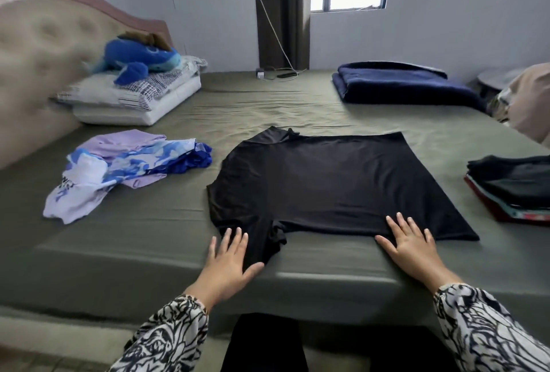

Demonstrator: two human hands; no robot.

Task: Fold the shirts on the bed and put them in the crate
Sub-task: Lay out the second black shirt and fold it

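Observation:
A black shirt [327, 181] lies spread flat on the bed [148, 237], its collar toward the left and its hem toward the right. My left hand [229, 261] rests flat with straight fingers at the shirt's near sleeve. My right hand [410, 245] lies flat with spread fingers on the shirt's near edge. A loose pile of purple, blue and white shirts [119, 169] lies to the left. No crate is in view.
A stack of folded dark clothes [515, 190] sits at the right edge. Pillows [134, 101] with a blue plush toy [143, 57] lie by the headboard. A folded navy blanket [398, 86] is at the far right, a phone and charger [276, 74] by the wall.

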